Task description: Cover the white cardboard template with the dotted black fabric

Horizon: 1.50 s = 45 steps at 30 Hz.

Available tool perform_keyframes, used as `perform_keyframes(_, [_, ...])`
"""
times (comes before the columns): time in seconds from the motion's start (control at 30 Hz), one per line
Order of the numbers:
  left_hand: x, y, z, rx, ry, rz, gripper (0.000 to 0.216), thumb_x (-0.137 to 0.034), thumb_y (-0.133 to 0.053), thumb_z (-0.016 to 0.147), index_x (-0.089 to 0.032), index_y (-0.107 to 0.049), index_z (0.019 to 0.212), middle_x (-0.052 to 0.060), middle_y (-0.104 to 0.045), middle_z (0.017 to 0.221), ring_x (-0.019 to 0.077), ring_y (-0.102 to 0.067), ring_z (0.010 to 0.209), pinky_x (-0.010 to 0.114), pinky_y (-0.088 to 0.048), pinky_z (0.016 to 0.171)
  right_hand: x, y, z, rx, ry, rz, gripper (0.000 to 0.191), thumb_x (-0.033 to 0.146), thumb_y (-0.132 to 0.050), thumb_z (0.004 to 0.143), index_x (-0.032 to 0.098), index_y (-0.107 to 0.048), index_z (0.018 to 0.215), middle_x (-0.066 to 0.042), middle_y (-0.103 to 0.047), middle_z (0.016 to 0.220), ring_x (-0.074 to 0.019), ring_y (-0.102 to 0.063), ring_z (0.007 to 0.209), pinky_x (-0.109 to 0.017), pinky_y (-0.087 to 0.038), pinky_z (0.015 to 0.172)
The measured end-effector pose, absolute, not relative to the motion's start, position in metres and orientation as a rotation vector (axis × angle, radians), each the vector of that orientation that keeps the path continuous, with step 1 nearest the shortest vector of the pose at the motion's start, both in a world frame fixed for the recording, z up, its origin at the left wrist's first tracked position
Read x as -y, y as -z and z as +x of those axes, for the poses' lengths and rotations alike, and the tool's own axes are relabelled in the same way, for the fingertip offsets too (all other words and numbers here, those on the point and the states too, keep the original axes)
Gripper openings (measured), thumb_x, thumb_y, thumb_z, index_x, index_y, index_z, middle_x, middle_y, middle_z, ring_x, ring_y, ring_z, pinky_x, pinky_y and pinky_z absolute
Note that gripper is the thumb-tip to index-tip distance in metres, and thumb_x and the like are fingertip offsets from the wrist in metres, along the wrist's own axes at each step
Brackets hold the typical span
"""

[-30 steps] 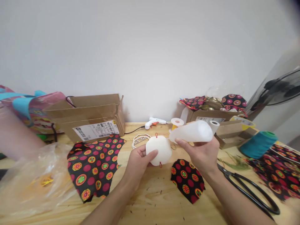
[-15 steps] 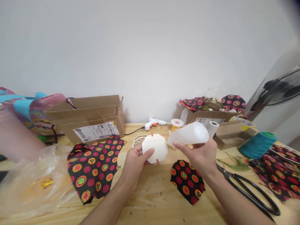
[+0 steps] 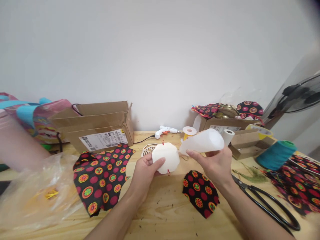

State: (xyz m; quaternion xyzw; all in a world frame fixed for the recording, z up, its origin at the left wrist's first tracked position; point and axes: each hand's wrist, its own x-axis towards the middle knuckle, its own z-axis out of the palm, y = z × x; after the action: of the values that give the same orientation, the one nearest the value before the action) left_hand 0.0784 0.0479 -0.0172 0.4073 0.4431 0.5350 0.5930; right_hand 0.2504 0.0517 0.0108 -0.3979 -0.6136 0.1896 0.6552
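Observation:
My left hand (image 3: 148, 166) pinches a white scalloped padded piece (image 3: 167, 158) by its left edge, thumb on its face. Small red cord loops stick out at its top and bottom. In my right hand (image 3: 217, 165) is a translucent white squeeze bottle (image 3: 203, 141), tilted so its narrow end points left at the piece's right edge. Whether the tip touches the piece I cannot tell. Behind the left hand lies a thin openwork cutout (image 3: 149, 150), partly hidden. Below the right hand a patterned fabric scrap (image 3: 200, 193) lies on the wooden table (image 3: 160, 213).
A larger patterned cloth (image 3: 102, 176) and a clear plastic bag (image 3: 37, 196) lie left. Cardboard boxes (image 3: 102, 125) and a white glue gun (image 3: 166, 131) stand along the wall. Black scissors (image 3: 270, 203), a teal thread cone (image 3: 276, 155) and a green tassel (image 3: 253, 174) are right.
Both hands keep their holds on the white piece and the bottle. The whole view has shifted very slightly; nothing else has visibly moved.

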Motion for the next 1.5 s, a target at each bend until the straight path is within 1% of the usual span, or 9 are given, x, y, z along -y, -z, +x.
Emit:
perform_keyframes(0.2, [-0.0485,0.0158,0.0763,-1.045,-1.266,0.920,0.035,-0.025,-0.065,0.066,-0.011,-0.060,0.098,0.006,-0.070,0.079,0.0130,-0.061,0.062,0.022,-0.051,0.056,-0.0507,-0.0103,0.2486,1.439,-0.424,-0.928,0.025,0.026,-0.073,0.057,0.019,-0.056,0.073,-0.004,-0.061,0.074,-0.0259,-0.059,0.087,-0.041,-0.050,0.076])
perform_keyframes(0.37, [-0.0490,0.0165,0.0747,-1.034,-1.257,0.933,0.034,-0.026,-0.064,0.067,-0.012,-0.061,0.097,0.006,-0.070,0.080,0.0128,-0.061,0.061,0.023,-0.051,0.057,-0.0496,-0.0102,0.2492,1.431,-0.339,-0.980,0.029,0.030,-0.073,0.057,0.017,-0.057,0.078,-0.006,-0.063,0.079,-0.0258,-0.059,0.083,-0.042,-0.049,0.076])
perform_keyframes(0.53, [-0.0488,0.0141,0.0726,-1.007,-1.285,0.920,0.035,-0.028,-0.064,0.067,-0.013,-0.061,0.098,0.007,-0.069,0.082,0.0145,-0.062,0.063,0.023,-0.050,0.055,-0.0467,-0.0131,0.2476,1.488,-0.290,-1.001,0.034,0.030,-0.073,0.056,0.018,-0.057,0.083,-0.005,-0.064,0.076,-0.0222,-0.061,0.069,-0.038,-0.052,0.066])
perform_keyframes(0.67, [-0.0484,0.0136,0.0748,-1.031,-1.266,0.899,0.038,-0.027,-0.067,0.062,-0.012,-0.062,0.097,0.008,-0.069,0.081,0.0162,-0.062,0.062,0.025,-0.050,0.054,-0.0474,-0.0130,0.2471,1.432,-0.315,-1.006,0.034,0.030,-0.073,0.056,0.017,-0.057,0.083,-0.007,-0.063,0.080,-0.0248,-0.060,0.078,-0.041,-0.050,0.072])
perform_keyframes(0.83, [-0.0496,0.0161,0.0739,-1.003,-1.284,0.912,0.035,-0.026,-0.063,0.068,-0.012,-0.060,0.099,0.008,-0.069,0.084,0.0144,-0.061,0.065,0.024,-0.050,0.058,-0.0472,-0.0139,0.2482,1.443,-0.364,-0.976,0.028,0.028,-0.074,0.056,0.018,-0.057,0.075,-0.005,-0.062,0.075,-0.0255,-0.059,0.083,-0.041,-0.049,0.076])
perform_keyframes(1.1, [-0.0500,0.0164,0.0722,-0.983,-1.303,0.919,0.038,-0.027,-0.063,0.068,-0.010,-0.059,0.101,0.009,-0.068,0.085,0.0151,-0.061,0.065,0.025,-0.051,0.057,-0.0463,-0.0126,0.2439,1.423,-0.411,-0.963,0.028,0.026,-0.074,0.055,0.018,-0.058,0.076,-0.004,-0.064,0.073,-0.0205,-0.061,0.065,-0.036,-0.053,0.063])
perform_keyframes(1.3, [-0.0497,0.0155,0.0727,-0.998,-1.309,0.900,0.038,-0.028,-0.064,0.067,-0.011,-0.060,0.101,0.009,-0.069,0.084,0.0142,-0.061,0.062,0.023,-0.051,0.054,-0.0462,-0.0124,0.2428,1.374,-0.431,-0.962,0.030,0.026,-0.074,0.054,0.018,-0.058,0.078,-0.005,-0.065,0.078,-0.0221,-0.062,0.071,-0.037,-0.052,0.066])
perform_keyframes(1.43, [-0.0496,0.0161,0.0733,-0.980,-1.324,0.870,0.038,-0.028,-0.067,0.064,-0.012,-0.062,0.098,0.009,-0.069,0.084,0.0168,-0.063,0.066,0.024,-0.051,0.054,-0.0456,-0.0121,0.2425,1.441,-0.458,-0.953,0.029,0.025,-0.074,0.054,0.019,-0.058,0.077,-0.003,-0.066,0.071,-0.0203,-0.062,0.063,-0.033,-0.053,0.058])
perform_keyframes(1.5, [-0.0496,0.0163,0.0731,-0.979,-1.340,0.852,0.038,-0.028,-0.068,0.062,-0.013,-0.063,0.097,0.009,-0.069,0.086,0.0174,-0.063,0.067,0.024,-0.051,0.054,-0.0458,-0.0106,0.2428,1.430,-0.440,-0.963,0.029,0.025,-0.074,0.054,0.018,-0.058,0.076,-0.004,-0.066,0.072,-0.0208,-0.062,0.065,-0.034,-0.053,0.059])
